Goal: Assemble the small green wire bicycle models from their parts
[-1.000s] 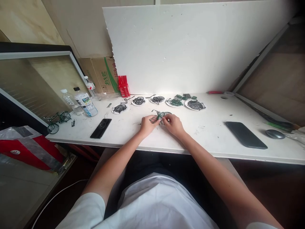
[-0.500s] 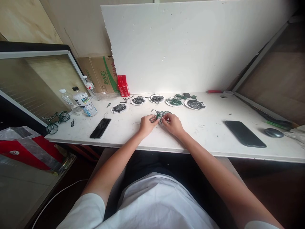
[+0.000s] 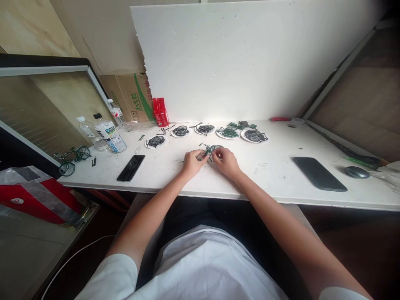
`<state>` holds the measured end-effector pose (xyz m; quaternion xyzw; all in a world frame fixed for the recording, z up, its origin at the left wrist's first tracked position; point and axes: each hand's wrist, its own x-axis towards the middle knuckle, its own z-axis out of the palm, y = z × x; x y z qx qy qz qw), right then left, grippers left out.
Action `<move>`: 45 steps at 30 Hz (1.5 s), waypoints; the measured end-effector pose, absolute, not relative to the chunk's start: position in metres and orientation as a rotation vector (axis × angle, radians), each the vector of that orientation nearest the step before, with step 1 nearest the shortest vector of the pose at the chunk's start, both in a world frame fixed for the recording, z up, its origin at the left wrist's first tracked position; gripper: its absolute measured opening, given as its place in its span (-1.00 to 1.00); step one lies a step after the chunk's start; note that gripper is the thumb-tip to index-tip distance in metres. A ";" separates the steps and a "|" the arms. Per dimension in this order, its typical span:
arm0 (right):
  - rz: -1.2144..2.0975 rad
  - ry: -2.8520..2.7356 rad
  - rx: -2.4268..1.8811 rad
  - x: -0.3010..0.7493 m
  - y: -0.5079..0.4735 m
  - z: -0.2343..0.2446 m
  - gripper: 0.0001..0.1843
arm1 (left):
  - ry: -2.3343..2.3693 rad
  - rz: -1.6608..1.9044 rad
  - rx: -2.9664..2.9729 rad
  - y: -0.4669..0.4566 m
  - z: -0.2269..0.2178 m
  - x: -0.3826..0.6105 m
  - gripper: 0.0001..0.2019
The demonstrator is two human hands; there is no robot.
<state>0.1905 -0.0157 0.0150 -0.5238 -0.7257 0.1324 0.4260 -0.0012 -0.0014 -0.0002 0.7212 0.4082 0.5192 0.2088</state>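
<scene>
Both of my hands meet over a small green model bicycle (image 3: 208, 150) at the middle of the white table (image 3: 268, 166). My left hand (image 3: 191, 162) pinches its left end, fingers closed on it. From the right, my right hand (image 3: 225, 161) grips the same model with curled fingers. Behind the hands lie several white discs with small parts: one with black pieces (image 3: 155, 141), another (image 3: 181, 131), a third (image 3: 205, 129), one with green pieces (image 3: 228, 132) and one at the right (image 3: 254, 136).
A finished green toy bicycle (image 3: 71, 158) stands at the table's left end beside water bottles (image 3: 109, 133). A dark phone (image 3: 131, 167) lies left of my hands, another phone (image 3: 319, 173) and a mouse (image 3: 357, 171) right. A red box (image 3: 161, 112) and a carton (image 3: 134, 98) stand at the back.
Both hands stay on the small bicycle with only slight finger shifts. The view has tilted a little.
</scene>
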 end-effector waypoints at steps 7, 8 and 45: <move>0.300 -1.792 -1.289 0.191 -0.017 0.015 -0.84 | 1.127 1.485 2.022 -0.005 0.004 -0.001 -0.89; 0.307 -1.798 -1.302 0.191 -0.017 0.015 -0.82 | 1.127 1.485 2.024 -0.005 0.004 0.000 -0.90; 0.374 -1.778 -1.410 0.189 -0.021 0.020 -0.68 | 1.175 1.471 2.059 -0.005 0.002 0.000 -0.88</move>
